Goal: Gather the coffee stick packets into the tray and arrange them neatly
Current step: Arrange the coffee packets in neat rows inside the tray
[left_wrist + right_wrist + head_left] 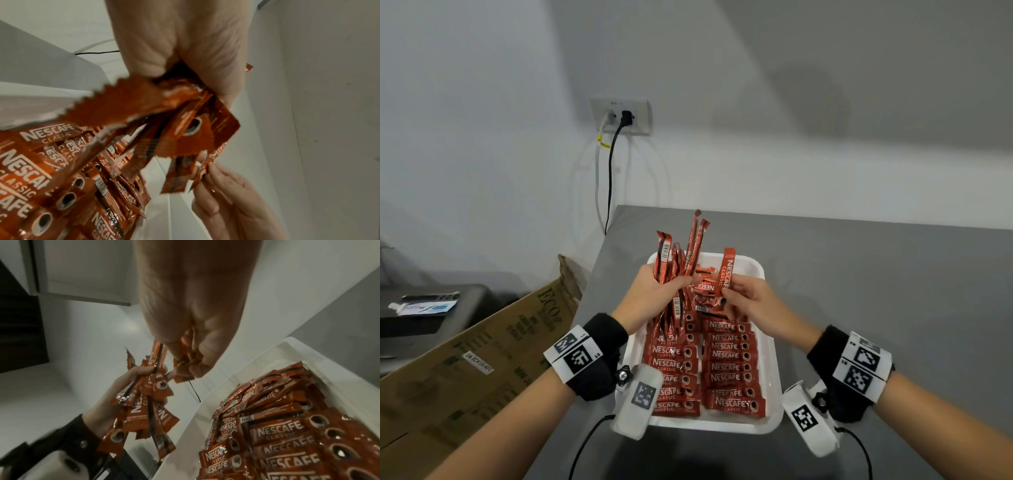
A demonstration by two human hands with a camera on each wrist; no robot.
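Head view overhead, wrist views close

Soft even light; wrist views dim, blurred, edge-warped.

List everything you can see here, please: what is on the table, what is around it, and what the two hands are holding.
tray: one, white, on the table, near edge
arranged packets: two neat columns, red, lying flat in the tray
loose packets: a small heap, red, at the tray's far end
bundle of packets: many, red, fanned upright above the tray
single packet: one, red, upright
table: one, grey
cardboard box: one, brown, left of the table
wall socket: one, grey, two cables plugged in
left hand: grips the bundle
right hand: pinches the single packet
wrist bands: two, black and white, patterned
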